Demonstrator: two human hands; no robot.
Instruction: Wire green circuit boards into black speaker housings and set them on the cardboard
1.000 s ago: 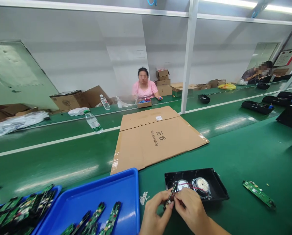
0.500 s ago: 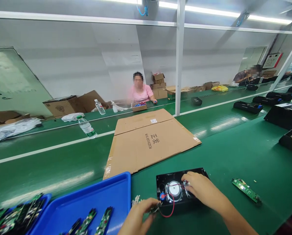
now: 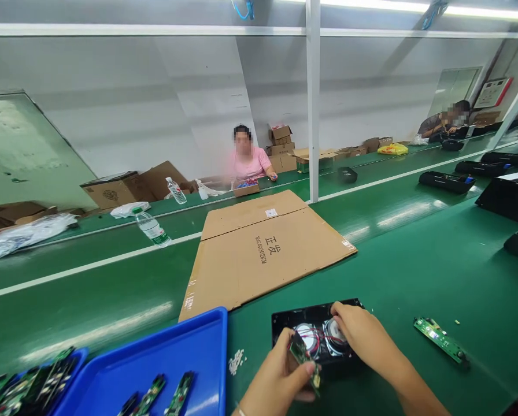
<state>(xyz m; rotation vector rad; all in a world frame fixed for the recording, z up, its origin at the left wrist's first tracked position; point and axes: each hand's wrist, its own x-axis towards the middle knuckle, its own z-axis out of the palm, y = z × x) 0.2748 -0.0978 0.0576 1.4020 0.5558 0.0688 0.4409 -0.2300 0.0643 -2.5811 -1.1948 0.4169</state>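
My left hand (image 3: 280, 375) grips a narrow green circuit board (image 3: 304, 359) between thumb and fingers, tilted over the near left part of a black speaker case (image 3: 285, 318). Two round speakers, a left one (image 3: 306, 335) and a right one (image 3: 335, 330), sit inside the open case. Thin red wires (image 3: 318, 334) run across them. My right hand (image 3: 361, 332) reaches over the case's right side, its bent fingertips at the right speaker. Whatever those fingers pinch is hidden.
A blue tray (image 3: 155, 346) with several boards lies left, beside small white bits (image 3: 236, 361). Another circuit board (image 3: 441, 341) lies right. Beyond are a flat cardboard sheet (image 3: 259, 248), a water bottle (image 3: 152, 227), a white post (image 3: 313, 104) and a person in pink (image 3: 252, 163).
My left hand has moved right and over the case, turning the circuit board so its green face shows. The red wire loop has left the case's front. My right hand stays near the right speaker.
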